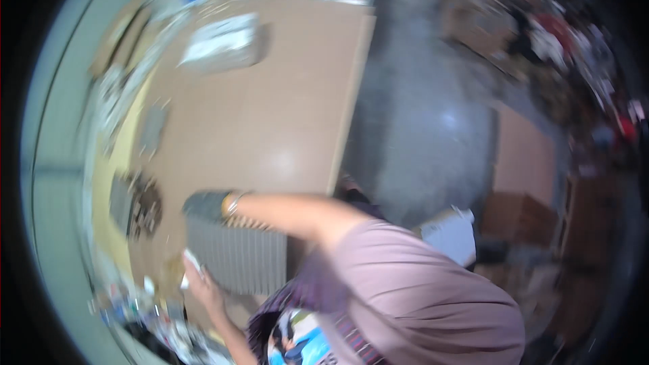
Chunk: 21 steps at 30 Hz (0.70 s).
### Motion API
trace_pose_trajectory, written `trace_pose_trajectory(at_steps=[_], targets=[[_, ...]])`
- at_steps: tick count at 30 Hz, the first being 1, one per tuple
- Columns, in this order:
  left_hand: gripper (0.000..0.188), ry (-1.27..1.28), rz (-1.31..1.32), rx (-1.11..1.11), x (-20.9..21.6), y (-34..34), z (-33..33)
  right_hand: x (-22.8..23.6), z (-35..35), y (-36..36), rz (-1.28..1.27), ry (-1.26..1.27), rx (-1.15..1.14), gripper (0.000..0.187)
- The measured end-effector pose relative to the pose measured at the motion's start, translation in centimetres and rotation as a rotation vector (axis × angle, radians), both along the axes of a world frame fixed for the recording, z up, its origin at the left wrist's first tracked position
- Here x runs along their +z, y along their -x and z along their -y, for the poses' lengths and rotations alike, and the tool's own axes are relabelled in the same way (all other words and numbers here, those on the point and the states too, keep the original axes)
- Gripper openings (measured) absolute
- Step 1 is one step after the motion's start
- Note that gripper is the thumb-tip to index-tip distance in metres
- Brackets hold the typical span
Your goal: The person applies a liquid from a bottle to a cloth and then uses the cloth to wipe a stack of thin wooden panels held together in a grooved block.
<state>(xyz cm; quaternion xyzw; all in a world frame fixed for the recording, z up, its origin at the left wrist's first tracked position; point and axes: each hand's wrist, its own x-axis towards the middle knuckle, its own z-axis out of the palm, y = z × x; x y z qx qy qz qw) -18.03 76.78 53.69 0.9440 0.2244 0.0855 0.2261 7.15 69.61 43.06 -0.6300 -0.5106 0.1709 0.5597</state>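
Note:
A grey ribbed block (240,257) lies on the brown table close to my body; blur hides its exact kind. My right hand (206,207), in a dark grey glove with a band at the wrist, is at its far left corner and seems to touch it. The glove's fingers are smeared by motion. Left of the block is my bare left hand (203,288), its fingers closed around a small white thing (190,261), too blurred to name.
A white wrapped package (222,42) lies farther up the table (291,115). Grey pieces (122,201) and a dark round cluster (147,206) sit along the left side. Mixed small items (152,318) crowd the lower left. Cardboard boxes (520,220) stand on the floor at right.

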Motion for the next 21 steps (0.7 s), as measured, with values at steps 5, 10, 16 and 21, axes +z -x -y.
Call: trace_pose_trajectory(at_steps=[5, 10, 16, 21], targets=[[0.038, 0.235, 0.293, 0.500, 2.1, 4.0, -1.9, 1.4, 3.4, -1.9, 0.109, 0.120, 0.062, 0.040], [0.041, 0.141, 0.302, 0.055, 7.3, -6.9, 8.4, 0.7, 5.0, -1.8, 0.365, 0.136, 0.067, 0.042], [0.052, -0.036, 0.027, 0.015, 2.9, -2.2, 9.0, 3.6, 5.4, -2.4, 0.203, 0.219, 0.148, 0.040], [0.033, 0.363, 0.484, 0.667, 4.4, 2.4, 7.2, 2.4, 5.5, -2.0, 0.334, 0.133, 0.078, 0.038]])
